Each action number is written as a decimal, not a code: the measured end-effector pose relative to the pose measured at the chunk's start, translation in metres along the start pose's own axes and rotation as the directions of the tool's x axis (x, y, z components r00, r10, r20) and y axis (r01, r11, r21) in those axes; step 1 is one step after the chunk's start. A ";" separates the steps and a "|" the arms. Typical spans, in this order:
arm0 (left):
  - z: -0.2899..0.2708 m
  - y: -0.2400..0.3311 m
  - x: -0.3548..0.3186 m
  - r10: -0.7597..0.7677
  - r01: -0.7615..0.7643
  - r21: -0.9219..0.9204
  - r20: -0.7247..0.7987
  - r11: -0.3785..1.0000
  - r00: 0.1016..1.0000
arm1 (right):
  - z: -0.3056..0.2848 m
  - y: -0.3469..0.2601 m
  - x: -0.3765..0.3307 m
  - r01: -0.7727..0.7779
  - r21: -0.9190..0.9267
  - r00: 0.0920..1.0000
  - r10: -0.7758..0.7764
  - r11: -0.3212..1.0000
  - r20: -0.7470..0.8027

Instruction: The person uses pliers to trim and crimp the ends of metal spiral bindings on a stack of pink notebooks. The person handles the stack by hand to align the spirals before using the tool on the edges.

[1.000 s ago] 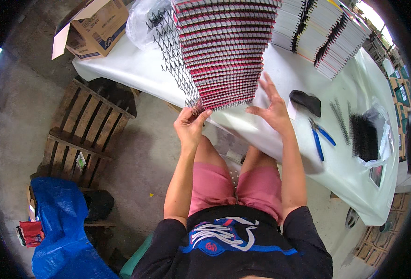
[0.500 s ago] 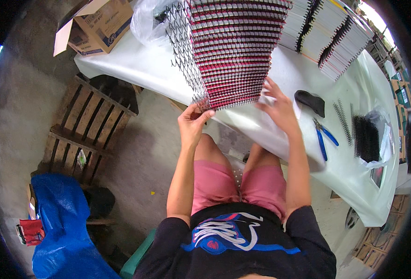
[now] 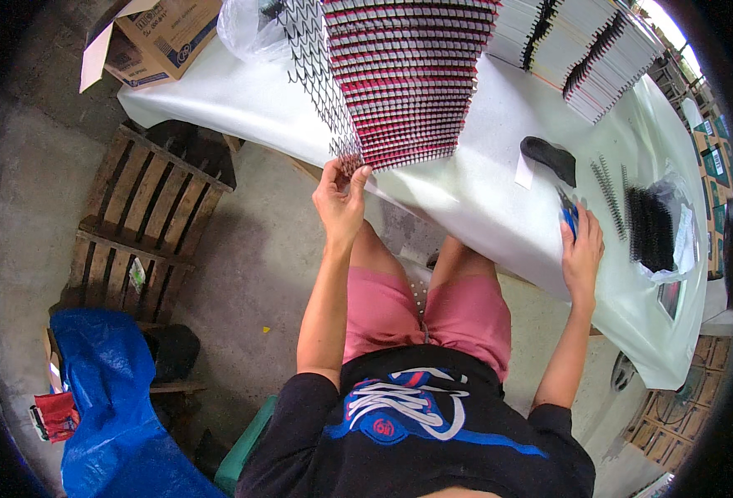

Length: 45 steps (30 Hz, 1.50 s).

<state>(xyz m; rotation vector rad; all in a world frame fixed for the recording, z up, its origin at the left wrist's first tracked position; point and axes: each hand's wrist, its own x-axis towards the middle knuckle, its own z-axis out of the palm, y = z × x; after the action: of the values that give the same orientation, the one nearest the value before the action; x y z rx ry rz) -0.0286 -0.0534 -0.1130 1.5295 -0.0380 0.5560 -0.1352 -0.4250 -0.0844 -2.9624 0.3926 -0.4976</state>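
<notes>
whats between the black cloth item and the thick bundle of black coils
In the head view, loose dark spiral coils lie on the white-covered table between the cloth item and bundle.

A slatted wooden pallet point(image 3: 131, 246) borders the grey floor point(image 3: 246, 249).

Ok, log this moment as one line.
Left hand: pinching near end of black coils | Right hand: on blue-handled pliers | Coils: along left edge of red-and-white stack
</notes>
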 end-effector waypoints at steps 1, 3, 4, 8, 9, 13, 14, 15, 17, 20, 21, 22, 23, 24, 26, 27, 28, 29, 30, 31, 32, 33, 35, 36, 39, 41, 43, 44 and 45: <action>-0.001 0.000 -0.001 -0.016 0.016 -0.025 0.009 1.000 1.000 | -0.003 -0.004 -0.002 -0.019 -0.025 1.000 0.019 1.000 0.004; -0.002 -0.001 -0.002 -0.083 0.085 -0.160 0.021 0.983 0.996 | -0.015 -0.021 -0.003 -0.048 -0.076 0.999 0.049 0.996 0.007; -0.003 -0.002 -0.002 -0.133 0.138 -0.267 0.035 0.954 0.990 | -0.019 -0.032 -0.005 -0.050 0.131 0.998 0.053 0.990 -0.022; -0.016 -0.009 -0.005 -0.249 0.273 -0.331 0.111 0.904 0.962 | -0.034 -0.127 -0.025 0.164 0.625 0.987 -0.123 0.763 -0.107; -0.021 -0.009 -0.006 -0.244 0.270 -0.303 0.121 0.914 0.962 | -0.028 -0.150 -0.032 0.176 0.626 0.978 -0.206 0.760 -0.024; -0.021 -0.001 0.001 -0.217 0.251 -0.188 0.182 0.950 0.959 | -0.004 -0.213 -0.034 0.373 0.363 0.926 -0.369 0.854 -0.083; -0.022 0.002 0.001 -0.214 0.244 -0.153 0.192 0.958 0.958 | -0.002 -0.221 -0.029 0.383 0.311 0.924 -0.366 0.870 -0.115; -0.021 0.004 0.001 -0.219 0.250 -0.156 0.191 0.956 0.957 | 0.000 -0.226 -0.025 0.390 0.257 0.920 -0.364 0.884 -0.147; -0.019 0.006 0.000 -0.231 0.262 -0.165 0.188 0.951 0.955 | 0.005 -0.231 -0.021 0.381 0.236 0.922 -0.348 0.894 -0.167; -0.020 0.004 -0.001 -0.228 0.254 -0.163 0.162 0.953 0.960 | 0.011 -0.237 -0.020 0.394 0.241 0.917 -0.361 0.887 -0.171; -0.020 0.004 -0.001 -0.224 0.250 -0.177 0.155 0.952 0.962 | 0.013 -0.239 -0.019 0.404 0.249 0.913 -0.371 0.880 -0.168; -0.020 0.003 -0.002 -0.220 0.246 -0.191 0.148 0.950 0.964 | 0.013 -0.241 -0.019 0.403 0.243 0.914 -0.373 0.882 -0.160; -0.020 0.003 -0.002 -0.217 0.243 -0.201 0.144 0.949 0.965 | 0.013 -0.243 -0.019 0.397 0.240 0.917 -0.369 0.886 -0.151; -0.019 0.003 -0.002 -0.214 0.242 -0.197 0.151 0.950 0.965 | 0.013 -0.244 -0.019 0.391 0.237 0.919 -0.367 0.889 -0.143; -0.019 0.003 -0.002 -0.210 0.240 -0.190 0.162 0.952 0.964 | 0.013 -0.249 -0.017 0.374 0.219 0.927 -0.361 0.901 -0.097; -0.018 0.004 -0.002 -0.214 0.243 -0.194 0.159 0.950 0.964 | 0.014 -0.250 -0.016 0.365 0.210 0.931 -0.358 0.907 -0.073; -0.018 0.005 -0.002 -0.219 0.247 -0.198 0.156 0.949 0.963 | 0.015 -0.250 -0.016 0.366 0.245 0.930 -0.362 0.898 -0.063; -0.018 0.006 -0.002 -0.221 0.248 -0.201 0.149 0.947 0.964 | 0.018 -0.250 -0.016 0.370 0.281 0.927 -0.370 0.885 -0.055; -0.018 0.005 -0.002 -0.216 0.243 -0.198 0.145 0.950 0.965 | 0.020 -0.250 -0.016 0.372 0.317 0.925 -0.377 0.872 -0.048; -0.018 0.005 -0.002 -0.212 0.237 -0.194 0.141 0.952 0.967 | 0.024 -0.250 -0.015 0.368 0.333 0.927 -0.370 0.868 -0.059; -0.018 0.005 -0.002 -0.207 0.231 -0.190 0.139 0.954 0.968 | 0.027 -0.250 -0.014 0.362 0.349 0.930 -0.361 0.864 -0.071; -0.018 0.004 -0.002 -0.204 0.227 -0.185 0.138 0.956 0.969 | 0.029 -0.249 -0.013 0.356 0.365 0.933 -0.351 0.860 -0.083; -0.019 0.003 -0.002 -0.197 0.219 -0.173 0.136 0.960 0.971 | 0.030 -0.249 -0.009 0.292 0.381 0.943 -0.331 0.877 0.040; -0.019 0.004 -0.002 -0.199 0.220 -0.165 0.138 0.961 0.970 | 0.030 -0.249 -0.008 0.259 0.388 0.942 -0.320 0.885 0.101; -0.019 0.005 0.000 -0.209 0.231 -0.133 0.159 0.964 0.965 | 0.034 -0.244 -0.009 0.227 0.407 0.953 -0.287 0.885 0.093; -0.025 0.006 -0.001 -0.237 0.257 -0.092 0.184 0.962 0.954 | 0.025 -0.239 -0.016 0.265 0.336 0.956 -0.292 0.904 0.031; -0.029 0.006 0.001 -0.241 0.264 -0.085 0.214 0.961 0.947 | 0.013 -0.240 -0.017 0.316 0.241 0.949 -0.311 0.918 -0.060; -0.029 0.006 0.002 -0.241 0.266 -0.081 0.233 0.961 0.942 | 0.004 -0.242 -0.015 0.339 0.179 0.939 -0.321 0.923 -0.124; -0.030 0.006 0.002 -0.251 0.277 -0.087 0.237 0.957 0.939 | 0.000 -0.244 -0.015 0.358 0.116 0.924 -0.334 0.926 -0.187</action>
<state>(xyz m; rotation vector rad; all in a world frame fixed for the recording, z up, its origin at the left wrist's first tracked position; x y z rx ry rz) -0.0383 -0.0242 -0.1089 1.4452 -0.0373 0.1616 -0.0917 -0.1869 -0.0523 -2.8590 -0.1602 -0.7742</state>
